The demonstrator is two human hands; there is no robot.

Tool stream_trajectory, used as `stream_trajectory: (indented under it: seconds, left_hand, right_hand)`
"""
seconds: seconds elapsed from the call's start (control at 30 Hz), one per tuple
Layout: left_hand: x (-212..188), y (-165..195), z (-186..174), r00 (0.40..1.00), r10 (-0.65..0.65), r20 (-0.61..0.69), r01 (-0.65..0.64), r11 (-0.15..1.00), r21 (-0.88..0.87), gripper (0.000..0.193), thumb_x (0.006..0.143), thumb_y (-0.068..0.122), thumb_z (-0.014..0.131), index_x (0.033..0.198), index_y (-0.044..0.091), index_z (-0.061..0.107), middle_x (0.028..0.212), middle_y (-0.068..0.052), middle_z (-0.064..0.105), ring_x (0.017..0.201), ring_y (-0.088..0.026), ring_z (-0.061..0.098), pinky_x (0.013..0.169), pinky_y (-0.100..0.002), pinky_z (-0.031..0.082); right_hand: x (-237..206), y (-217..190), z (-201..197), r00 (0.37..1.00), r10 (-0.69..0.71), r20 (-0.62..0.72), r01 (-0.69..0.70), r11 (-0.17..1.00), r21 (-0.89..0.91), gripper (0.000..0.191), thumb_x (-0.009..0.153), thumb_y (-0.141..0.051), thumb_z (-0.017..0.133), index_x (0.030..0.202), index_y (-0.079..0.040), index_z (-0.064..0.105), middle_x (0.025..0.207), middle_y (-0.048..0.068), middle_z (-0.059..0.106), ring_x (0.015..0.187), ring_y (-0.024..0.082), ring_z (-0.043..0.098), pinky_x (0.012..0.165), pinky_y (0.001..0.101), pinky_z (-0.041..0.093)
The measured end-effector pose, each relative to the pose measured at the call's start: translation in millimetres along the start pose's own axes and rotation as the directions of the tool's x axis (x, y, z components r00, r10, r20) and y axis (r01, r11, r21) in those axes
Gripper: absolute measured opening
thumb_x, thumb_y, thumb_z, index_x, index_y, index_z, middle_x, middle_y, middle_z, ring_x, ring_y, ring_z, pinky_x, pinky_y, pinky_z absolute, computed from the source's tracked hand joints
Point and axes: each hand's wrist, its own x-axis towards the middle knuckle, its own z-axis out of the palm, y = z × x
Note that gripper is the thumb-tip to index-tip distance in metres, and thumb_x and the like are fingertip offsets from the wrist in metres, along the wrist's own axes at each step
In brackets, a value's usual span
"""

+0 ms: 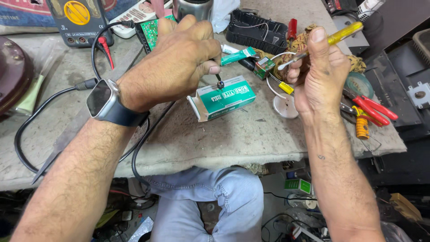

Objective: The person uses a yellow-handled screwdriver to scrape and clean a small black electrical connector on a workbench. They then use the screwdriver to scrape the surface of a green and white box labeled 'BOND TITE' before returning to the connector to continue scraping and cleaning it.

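So the left hand [179,60] is curled into a loose fist, fingers pinching a thin dark rod with a small round knob [220,84] poking out underneath. Right below that knob sits a green and white carton [222,99]. The right hand [320,74] is closed around a yellow-handled screwdriver [333,39], thumb on top. Red-handled pliers [369,110] lie just right of that wrist.
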Motion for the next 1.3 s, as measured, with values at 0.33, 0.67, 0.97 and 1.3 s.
stream_trajectory:
  seconds: [0.33, 0.67, 0.97, 1.3]
  left_hand:
    - [-7, -14, 22, 0.996, 0.084, -0.015, -0.082, 0.99, 0.116, 0.01, 0.083, 0.007, 0.071, 0.091, 0.013, 0.071, 0.101, -0.008, 0.06, 0.104, -0.031, 0.054, 0.081, -0.047, 0.034]
    - [-9, -21, 34, 0.983, 0.133, -0.129, -0.112, 0.981, 0.155, 0.017, 0.079, 0.004, 0.069, 0.094, 0.01, 0.071, 0.099, -0.006, 0.059, 0.102, -0.029, 0.054, 0.077, -0.046, 0.034]
    - [-6, -29, 38, 0.993, 0.066, -0.099, -0.061, 0.997, 0.048, 0.018, 0.073, 0.004, 0.07, 0.09, 0.008, 0.071, 0.098, -0.009, 0.062, 0.1, -0.033, 0.056, 0.075, -0.05, 0.036]
    - [-6, -29, 43, 0.994, 0.059, -0.094, -0.049, 0.993, 0.109, 0.021, 0.07, 0.001, 0.069, 0.09, 0.007, 0.072, 0.098, -0.009, 0.063, 0.101, -0.031, 0.057, 0.076, -0.05, 0.037]
  right_hand:
    - [-2, 26, 25, 0.978, -0.095, 0.187, 0.132, 0.972, -0.196, 0.044, 0.102, -0.038, 0.086, 0.1, 0.0, 0.064, 0.077, 0.007, 0.064, 0.059, 0.014, 0.062, 0.052, 0.0264, 0.053]
    - [-16, 27, 28, 0.955, -0.12, 0.272, 0.212, 0.916, -0.34, 0.037, 0.105, -0.029, 0.085, 0.104, 0.004, 0.067, 0.082, 0.007, 0.067, 0.063, 0.012, 0.064, 0.058, 0.0248, 0.055]
    - [-17, 30, 37, 0.957, -0.077, 0.28, 0.201, 0.871, -0.448, 0.03, 0.102, -0.025, 0.082, 0.108, 0.001, 0.068, 0.085, 0.005, 0.07, 0.069, 0.011, 0.069, 0.063, 0.0252, 0.057]
    - [-16, 32, 38, 0.958, -0.06, 0.279, 0.187, 0.871, -0.455, 0.026, 0.102, -0.021, 0.082, 0.108, 0.001, 0.069, 0.087, 0.005, 0.071, 0.07, 0.01, 0.069, 0.062, 0.0242, 0.058]
